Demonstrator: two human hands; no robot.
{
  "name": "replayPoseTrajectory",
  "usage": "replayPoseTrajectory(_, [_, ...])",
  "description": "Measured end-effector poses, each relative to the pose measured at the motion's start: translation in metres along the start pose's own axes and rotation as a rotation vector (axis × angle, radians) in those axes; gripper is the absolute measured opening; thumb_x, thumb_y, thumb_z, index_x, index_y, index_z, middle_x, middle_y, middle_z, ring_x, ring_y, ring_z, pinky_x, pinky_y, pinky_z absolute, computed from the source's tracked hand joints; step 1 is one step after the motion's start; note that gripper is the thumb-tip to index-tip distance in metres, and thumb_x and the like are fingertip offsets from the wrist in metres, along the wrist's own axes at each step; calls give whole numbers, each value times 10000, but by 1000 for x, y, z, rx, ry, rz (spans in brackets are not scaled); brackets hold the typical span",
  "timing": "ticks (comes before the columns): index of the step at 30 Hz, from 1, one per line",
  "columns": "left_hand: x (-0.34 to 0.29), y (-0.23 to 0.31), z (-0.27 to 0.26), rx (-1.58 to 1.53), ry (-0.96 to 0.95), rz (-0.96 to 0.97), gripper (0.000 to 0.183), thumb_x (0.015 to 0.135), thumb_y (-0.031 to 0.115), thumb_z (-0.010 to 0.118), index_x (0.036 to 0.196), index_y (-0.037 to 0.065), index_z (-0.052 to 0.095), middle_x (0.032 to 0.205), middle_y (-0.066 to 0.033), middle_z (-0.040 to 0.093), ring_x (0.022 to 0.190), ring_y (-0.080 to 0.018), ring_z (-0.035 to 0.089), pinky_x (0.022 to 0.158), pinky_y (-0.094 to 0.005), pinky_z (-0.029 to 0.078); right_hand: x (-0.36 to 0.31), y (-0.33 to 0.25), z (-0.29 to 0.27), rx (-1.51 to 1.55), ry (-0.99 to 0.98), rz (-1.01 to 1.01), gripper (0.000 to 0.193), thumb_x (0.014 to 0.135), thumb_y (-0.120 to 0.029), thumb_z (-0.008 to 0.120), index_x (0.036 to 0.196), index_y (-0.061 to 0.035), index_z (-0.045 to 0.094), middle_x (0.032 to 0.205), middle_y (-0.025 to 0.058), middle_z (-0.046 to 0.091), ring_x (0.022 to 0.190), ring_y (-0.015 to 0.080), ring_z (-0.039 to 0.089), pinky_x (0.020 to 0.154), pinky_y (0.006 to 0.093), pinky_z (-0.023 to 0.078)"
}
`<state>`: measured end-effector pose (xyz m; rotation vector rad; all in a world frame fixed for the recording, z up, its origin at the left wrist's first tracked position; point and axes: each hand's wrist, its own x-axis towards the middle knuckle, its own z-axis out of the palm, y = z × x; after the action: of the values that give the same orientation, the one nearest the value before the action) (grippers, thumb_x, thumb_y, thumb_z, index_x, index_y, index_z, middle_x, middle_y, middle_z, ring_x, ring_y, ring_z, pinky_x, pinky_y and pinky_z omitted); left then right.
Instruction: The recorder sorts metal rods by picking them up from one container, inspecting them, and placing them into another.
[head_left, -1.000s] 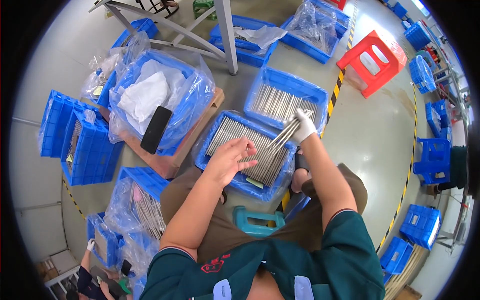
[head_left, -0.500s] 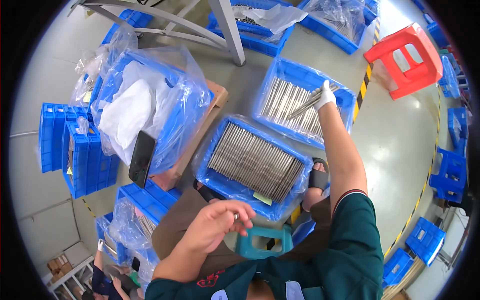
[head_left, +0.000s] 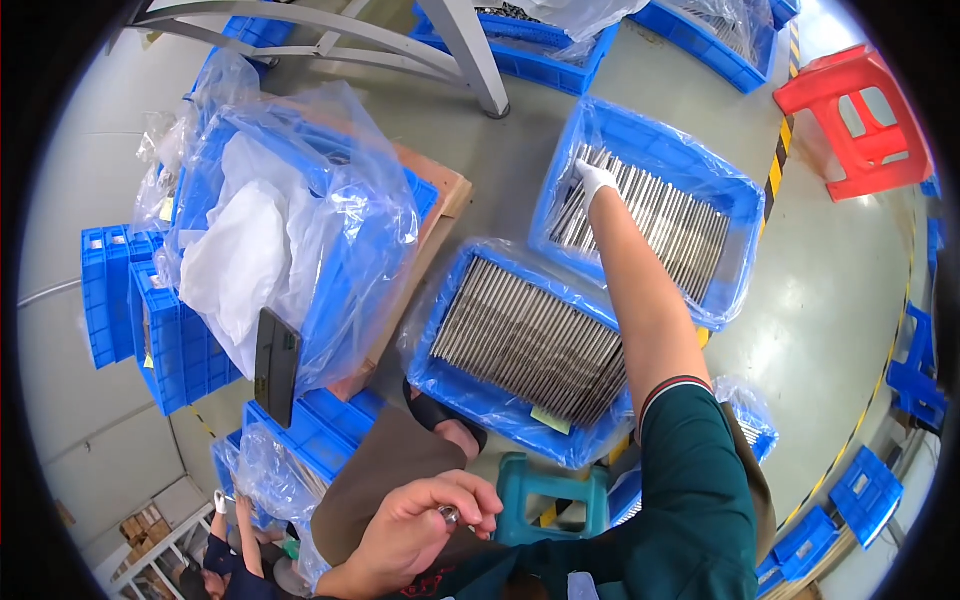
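Observation:
My right hand (head_left: 597, 178), in a white glove, reaches into the far blue bin (head_left: 752, 245) and closes around slim metal rods at the left end of the row. The remaining metal rods (head_left: 675, 225) lie side by side on a clear plastic liner. In a nearer, lined blue bin (head_left: 470, 395), more metal rods (head_left: 525, 335) form a tight row with a yellow slip at its near edge. My bare left hand (head_left: 425, 515) is curled above my lap. Something small and shiny shows at its fingers; a ring or a held piece, I cannot tell which.
A teal stool (head_left: 515, 500) stands close in front of me. To the left, a large lined bin with white sheets (head_left: 245, 240) rests on a pallet, with a dark phone-like object (head_left: 277, 365) before it. A red stool (head_left: 865, 130) stands at right; a table leg (head_left: 465, 55) is ahead.
My right hand has moved left across the far bin; the rods it held raised now lie low at the row's left end. My left hand has dropped slightly. The view has shifted.

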<state>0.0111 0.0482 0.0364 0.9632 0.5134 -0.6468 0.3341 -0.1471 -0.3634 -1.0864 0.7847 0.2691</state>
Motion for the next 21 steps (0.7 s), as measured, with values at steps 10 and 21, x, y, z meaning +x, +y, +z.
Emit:
replayPoseTrajectory(10, [-9,-1,-1,-25,-1,24,418,850,394,613,907,-19,606,1017,-214,547,827,-264,561,772,-358,449,-35,-2,11,-1103,297,-62,387,781,-310,551,1006,-14,659,1076,209,622,1017,339,602,861,371,482])
replayPoseTrajectory(21, [-17,-8,1,77,-63,155,416,851,414,604,887,0,601,978,-206,555,770,-238,562,714,-323,452,-54,20,-48,-1248,241,-382,405,765,-397,549,1047,-135,675,1042,156,643,998,316,603,881,360,460])
